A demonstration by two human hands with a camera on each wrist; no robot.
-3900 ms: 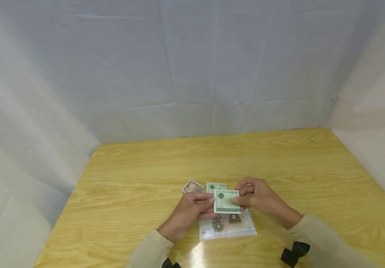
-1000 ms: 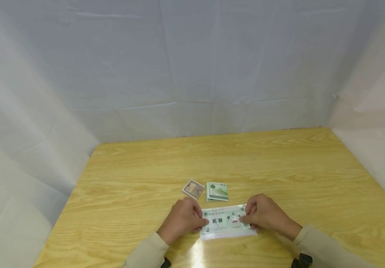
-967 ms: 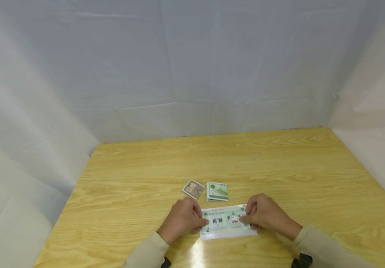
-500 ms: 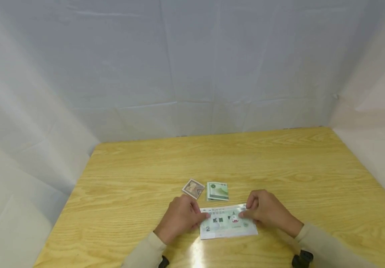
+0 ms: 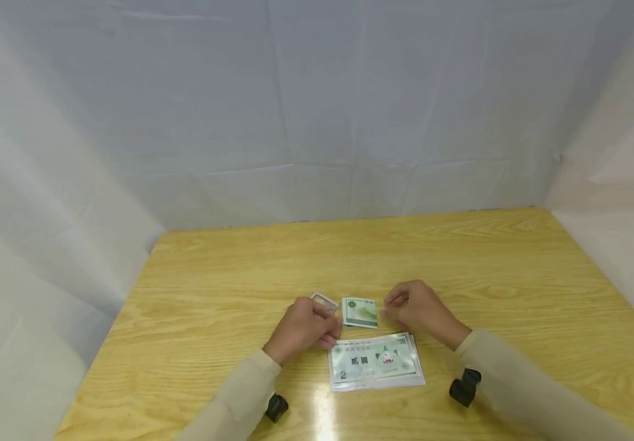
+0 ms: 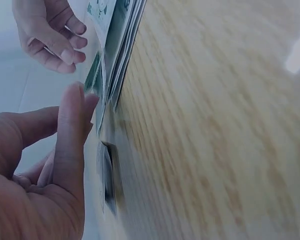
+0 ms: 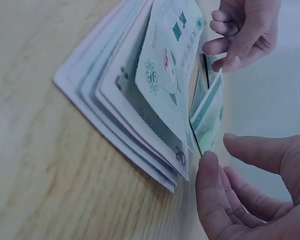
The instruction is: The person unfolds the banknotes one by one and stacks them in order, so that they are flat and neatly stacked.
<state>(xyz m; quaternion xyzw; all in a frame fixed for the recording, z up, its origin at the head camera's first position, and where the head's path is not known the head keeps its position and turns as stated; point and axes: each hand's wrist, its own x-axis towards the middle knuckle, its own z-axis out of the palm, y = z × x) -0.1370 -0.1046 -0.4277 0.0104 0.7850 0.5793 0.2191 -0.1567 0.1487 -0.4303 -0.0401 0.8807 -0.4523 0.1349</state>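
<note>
A stack of banknotes [image 5: 374, 361] lies flat near the front of the table, with a green note marked 2 on top. Just behind it lies a folded green banknote [image 5: 359, 312]. My left hand [image 5: 307, 326] is at the folded note's left side, partly covering a folded brown banknote [image 5: 324, 300]. From the right, my right hand [image 5: 422, 311] reaches toward the folded green note's other edge. In the right wrist view, the right thumb and forefinger stand apart beside the folded green note [image 7: 208, 116], nothing pinched between them. The left fingertips sit close to it; contact is unclear.
The wooden table [image 5: 228, 263] stretches out behind and to both sides of the notes. Pale sheeting [image 5: 317, 110] hangs behind the table and along its left and right sides.
Both hands were pinching the top note of the stack; they have let it go on the stack and moved back to the folded green note. Earlier they held a folded green note, since unfolded.
</note>
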